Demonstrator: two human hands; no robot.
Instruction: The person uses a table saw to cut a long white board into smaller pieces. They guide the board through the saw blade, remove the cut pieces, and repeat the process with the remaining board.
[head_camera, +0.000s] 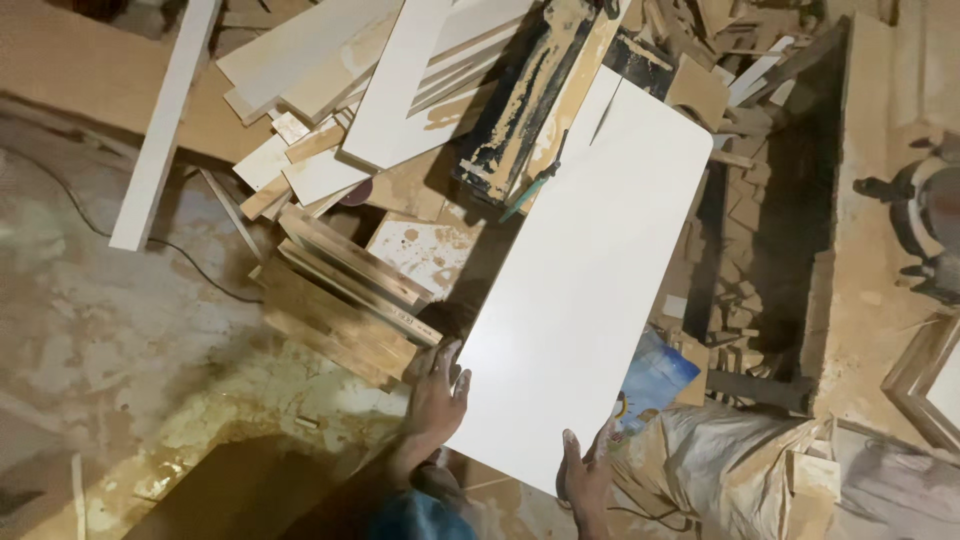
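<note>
A dusty concrete floor (90, 330) is carrying everything here. A heap of pale board offcuts (330, 110) is lying across its upper middle, with a stack of wooden slats (345, 290) sitting just below it. One long white strip (160, 130) is resting apart to the left, a thin black cable (130, 245) trailing beside it. A sawdust-coated sack (730, 460) is slumping at the lower right.

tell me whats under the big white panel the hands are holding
Under the white panel, a blue printed sheet pokes out at its right edge, wood offcuts at its left. Whatever lies beneath its middle is covered.
</note>
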